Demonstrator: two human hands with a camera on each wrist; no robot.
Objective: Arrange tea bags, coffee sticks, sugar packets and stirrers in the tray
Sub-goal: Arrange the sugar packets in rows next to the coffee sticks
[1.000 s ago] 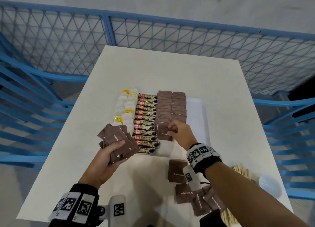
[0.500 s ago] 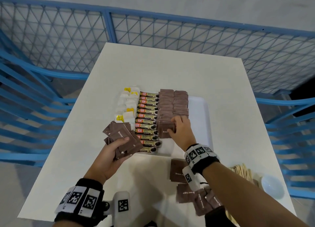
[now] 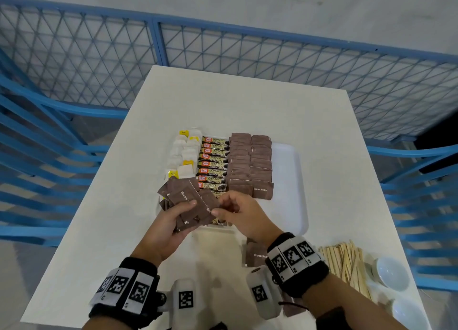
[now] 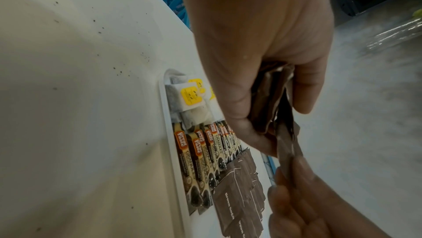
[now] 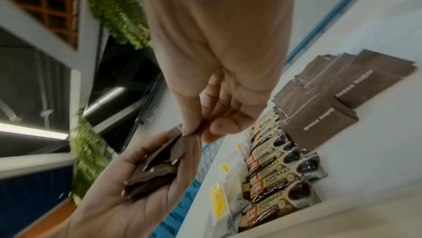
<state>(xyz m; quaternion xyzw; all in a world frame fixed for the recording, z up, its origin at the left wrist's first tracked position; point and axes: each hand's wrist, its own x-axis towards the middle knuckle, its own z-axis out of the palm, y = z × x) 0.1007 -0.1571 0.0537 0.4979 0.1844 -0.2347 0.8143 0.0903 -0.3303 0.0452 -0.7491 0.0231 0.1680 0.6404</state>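
A white tray (image 3: 295,181) on the table holds tea bags (image 3: 184,156) at its left, a row of coffee sticks (image 3: 213,163) and two columns of brown sugar packets (image 3: 250,166). My left hand (image 3: 171,220) grips a fanned stack of brown sugar packets (image 3: 188,200) above the tray's near left corner. My right hand (image 3: 233,210) pinches the edge of one packet of that stack between thumb and forefinger; the pinch shows in the right wrist view (image 5: 194,133). Wooden stirrers (image 3: 347,262) lie on the table at the near right.
Loose brown sugar packets (image 3: 256,255) lie on the table under my right wrist. Two small white bowls (image 3: 391,272) stand at the near right corner. A blue mesh fence (image 3: 223,54) surrounds the white table (image 3: 223,101).
My right hand left the sugar columns in the tray and came back left to the stack in my left hand, where it now pinches a packet. The left hand stayed nearly still.
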